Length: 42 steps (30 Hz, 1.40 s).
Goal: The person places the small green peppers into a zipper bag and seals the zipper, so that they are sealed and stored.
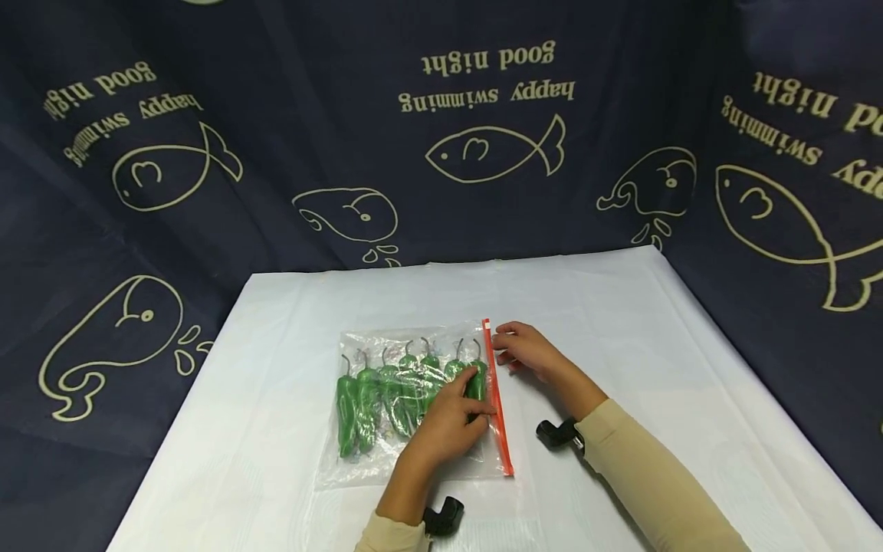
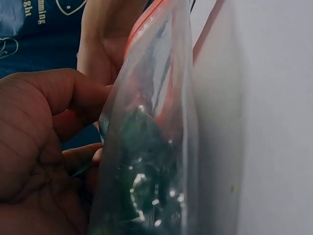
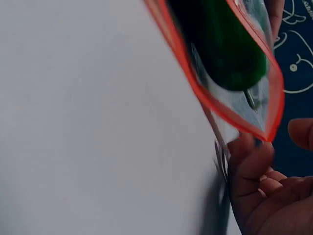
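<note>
A clear zip bag (image 1: 407, 475) with a red zip strip (image 1: 507, 460) lies flat, holding several long green peppers (image 1: 347, 414) with thin stems, side by side. My left hand (image 1: 444, 425) lies over the bag's right part, its fingers extended on the plastic near the strip. In the left wrist view its fingertips touch the bag's side. Beside the strip's far end is my right hand (image 1: 527, 349), fingers loosely bent and thumb apart. The right wrist view shows the red-edged mouth (image 3: 274, 105) gaping, with a green pepper (image 3: 230, 54) just inside and fingertips right at its corner.
The bag rests on a white-covered table (image 1: 586, 299). Behind and around it hangs a dark blue cloth (image 1: 331, 138) printed with fish, whales and words. A black wrist camera mount (image 1: 444, 516) sits on the left wrist, another mount (image 1: 557, 435) on the right.
</note>
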Motion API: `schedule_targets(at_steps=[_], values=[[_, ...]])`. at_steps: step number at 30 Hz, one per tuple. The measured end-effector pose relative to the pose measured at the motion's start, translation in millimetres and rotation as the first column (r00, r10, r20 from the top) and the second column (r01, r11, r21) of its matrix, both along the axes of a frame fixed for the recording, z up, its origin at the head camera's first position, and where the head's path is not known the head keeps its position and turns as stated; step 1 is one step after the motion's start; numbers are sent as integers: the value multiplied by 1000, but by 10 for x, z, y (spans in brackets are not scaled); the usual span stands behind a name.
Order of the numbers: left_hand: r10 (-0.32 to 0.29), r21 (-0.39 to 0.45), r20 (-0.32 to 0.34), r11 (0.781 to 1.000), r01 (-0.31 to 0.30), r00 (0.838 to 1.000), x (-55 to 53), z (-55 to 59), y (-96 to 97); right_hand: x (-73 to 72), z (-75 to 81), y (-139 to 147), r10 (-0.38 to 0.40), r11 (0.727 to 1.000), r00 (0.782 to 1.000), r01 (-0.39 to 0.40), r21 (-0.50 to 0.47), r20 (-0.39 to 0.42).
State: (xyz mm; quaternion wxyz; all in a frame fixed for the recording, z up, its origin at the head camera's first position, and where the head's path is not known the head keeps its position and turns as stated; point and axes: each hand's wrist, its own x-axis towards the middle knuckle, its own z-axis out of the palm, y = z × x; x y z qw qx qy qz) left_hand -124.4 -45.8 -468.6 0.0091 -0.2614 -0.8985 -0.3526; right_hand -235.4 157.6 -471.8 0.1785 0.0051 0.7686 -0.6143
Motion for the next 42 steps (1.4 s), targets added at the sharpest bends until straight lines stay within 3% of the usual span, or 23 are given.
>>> schedule_targets(at_steps=[5, 8, 11, 14, 16, 18, 21, 23, 27, 31, 37, 42], values=[[-42, -7, 78, 999, 43, 996, 15, 18, -38, -113, -42, -141, -5, 998, 1000, 6, -68, 17], [-91, 27, 171, 996, 88, 981, 18, 61, -93, -144, -76, -179, -18, 998, 1000, 18, -56, -1], [-152, 112, 250, 986, 128, 956, 6, 167, -178, -165, -108, -191, -20, 999, 999, 19, -31, -29], [-204, 160, 245, 973, 168, 948, -62, 352, -262, -185, -149, -170, -15, 999, 999, 13, -49, -36], [-213, 140, 208, 972, 186, 955, -155, 503, -300, -198, -172, -147, 1, 997, 999, -4, -72, -34], [-188, 66, 174, 982, 179, 967, -298, 655, -309, -210, -192, -125, 21, 996, 999, -24, -89, -32], [-144, -58, 163, 986, 155, 976, -592, 814, -250, -220, -215, -105, 41, 994, 999, -44, -103, -33], [-129, -122, 177, 981, 152, 976, -819, 858, -172, -220, -231, -105, 42, 993, 998, -47, -108, -44], [-138, -192, 181, 966, 173, 974, -1237, 750, -13, -194, -269, -132, 29, 992, 996, -38, -118, -79], [-114, -247, 189, 956, 160, 975, -1511, 529, 74, -159, -291, -164, 20, 992, 996, -31, -126, -84], [-44, -230, 261, 967, 107, 964, -1642, 345, 100, -121, -289, -173, -6, 996, 995, -2, -92, -95], [-63, -196, 245, 974, 113, 967, -1708, 312, 114, -156, -249, -142, 0, 996, 996, -8, -93, -93]])
